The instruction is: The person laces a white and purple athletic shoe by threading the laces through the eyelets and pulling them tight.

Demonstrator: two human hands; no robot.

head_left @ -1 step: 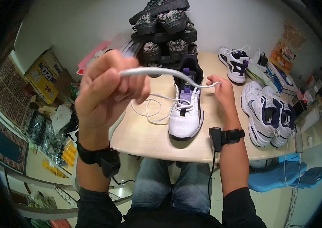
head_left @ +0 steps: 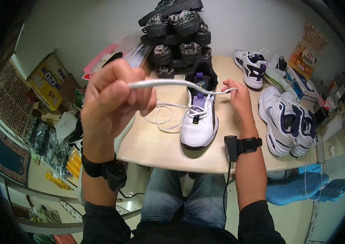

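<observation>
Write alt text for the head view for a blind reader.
The left hand and right hand hold a white lace between them above a white sneaker on a pale table; other sneakers stand right, camouflage shoes stacked behind.

On the tabletop [head_left: 152,152], a shoe [head_left: 199,132] is standing centrally, a lace [head_left: 160,82] spanning over it between left hand [head_left: 117,89] and right hand [head_left: 241,101]. Behind, a shoe stack [head_left: 180,34] is rising. Rightward, a pair [head_left: 287,124] is sitting, a lone shoe [head_left: 255,70] resting farther back. Left of the tabletop, a carton [head_left: 49,83] is lying.
</observation>
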